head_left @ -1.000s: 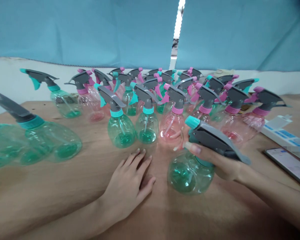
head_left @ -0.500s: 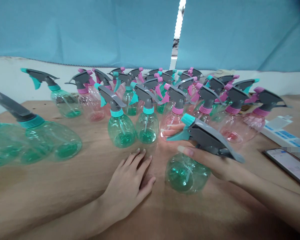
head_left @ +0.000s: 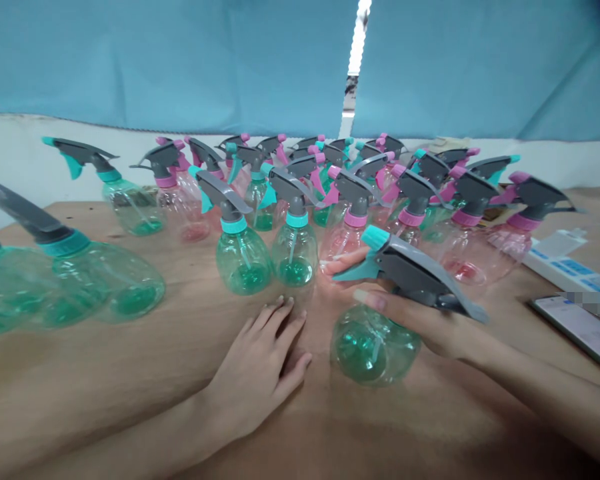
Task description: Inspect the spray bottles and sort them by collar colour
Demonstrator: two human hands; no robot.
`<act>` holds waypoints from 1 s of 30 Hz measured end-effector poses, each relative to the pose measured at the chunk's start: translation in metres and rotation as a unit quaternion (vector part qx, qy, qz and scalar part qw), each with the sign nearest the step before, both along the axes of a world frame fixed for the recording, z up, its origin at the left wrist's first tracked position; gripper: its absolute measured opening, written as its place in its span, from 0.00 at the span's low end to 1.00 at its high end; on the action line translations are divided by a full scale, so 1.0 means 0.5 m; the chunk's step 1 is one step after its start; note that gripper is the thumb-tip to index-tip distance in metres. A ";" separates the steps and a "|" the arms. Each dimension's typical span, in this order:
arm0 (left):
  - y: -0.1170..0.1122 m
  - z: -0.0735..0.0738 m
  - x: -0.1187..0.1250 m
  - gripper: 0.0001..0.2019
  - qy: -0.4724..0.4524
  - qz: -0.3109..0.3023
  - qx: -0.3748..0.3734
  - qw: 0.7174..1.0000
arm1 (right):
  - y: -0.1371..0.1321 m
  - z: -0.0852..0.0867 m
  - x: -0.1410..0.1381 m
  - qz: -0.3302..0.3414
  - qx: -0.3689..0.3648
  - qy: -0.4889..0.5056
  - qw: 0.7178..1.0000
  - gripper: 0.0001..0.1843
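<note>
The right hand (head_left: 405, 313) holds a translucent green plastic spray bottle (head_left: 367, 350) with a grey-and-turquoise head, its grip wrapped around the neck, in front of a translucent pink plastic one (head_left: 341, 237). The left hand (head_left: 255, 360), grip loosely spread, rests palm-down on the brown desk (head_left: 180, 353).

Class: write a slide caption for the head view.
Right hand holds a green spray bottle; left hand rests on the table.

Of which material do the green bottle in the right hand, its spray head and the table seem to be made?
Green bottle: probably plastic, glossy; see-through with bright highlights. Spray head: likely opaque plastic, satin; soft sheen along its grey top. Table: perhaps wood or laminate, fairly matt; brown, faintly streaked surface.
</note>
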State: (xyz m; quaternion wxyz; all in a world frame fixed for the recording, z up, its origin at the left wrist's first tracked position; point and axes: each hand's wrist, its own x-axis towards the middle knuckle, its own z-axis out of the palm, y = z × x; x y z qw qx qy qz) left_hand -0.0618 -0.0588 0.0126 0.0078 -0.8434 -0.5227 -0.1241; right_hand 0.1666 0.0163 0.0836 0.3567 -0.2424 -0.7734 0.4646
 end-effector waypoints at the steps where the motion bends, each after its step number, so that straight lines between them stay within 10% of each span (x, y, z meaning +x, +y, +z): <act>1: 0.000 0.000 0.000 0.22 0.002 -0.001 0.000 1.000 | 0.000 0.001 0.000 0.000 0.000 -0.002 1.000 0.15; 30: 0.000 -0.004 -0.001 0.22 -0.012 -0.005 -0.005 1.000 | -0.005 0.002 -0.003 -0.024 -0.044 -0.019 0.999 0.12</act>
